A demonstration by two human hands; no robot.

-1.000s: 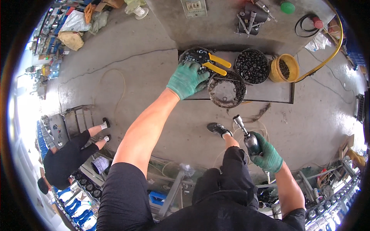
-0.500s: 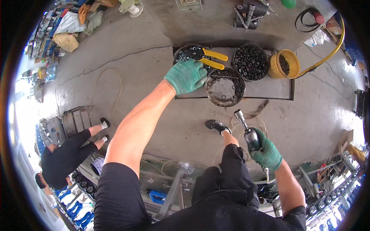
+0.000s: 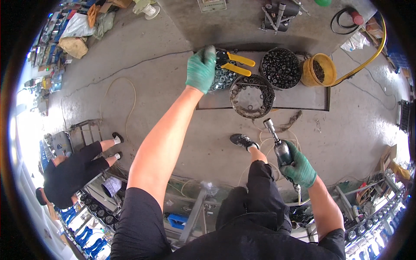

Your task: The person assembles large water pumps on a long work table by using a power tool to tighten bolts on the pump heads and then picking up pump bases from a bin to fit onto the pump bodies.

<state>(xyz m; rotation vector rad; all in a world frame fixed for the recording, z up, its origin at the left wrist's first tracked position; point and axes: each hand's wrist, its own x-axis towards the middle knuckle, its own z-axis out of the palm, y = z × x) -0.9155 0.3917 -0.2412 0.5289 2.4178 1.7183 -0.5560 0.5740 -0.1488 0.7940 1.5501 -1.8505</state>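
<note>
My left hand (image 3: 201, 70), in a green glove, is over the left container of shiny metal washers or nuts (image 3: 223, 79). Its fingers look curled; what they hold, if anything, is hidden. Beside it, yellow-handled pliers (image 3: 238, 63) lie across that container, their head close to the glove. My right hand (image 3: 300, 168), also gloved, is wrapped around a straight air driver (image 3: 283, 152) with a long socket (image 3: 269, 125) pointing up and away. A hose hangs from the driver's lower end.
A round tub with scattered rings (image 3: 252, 96), a tub of black nuts (image 3: 281, 68) and a yellow bucket (image 3: 318, 70) stand on a metal tray. A yellow hose (image 3: 362, 69) curves behind. Another person (image 3: 73, 180) bends at a rack on the left.
My left hand has moved left and slightly away from me, uncovering the shiny parts. The pliers, my right hand and the driver have hardly shifted. The other person has leaned slightly.
</note>
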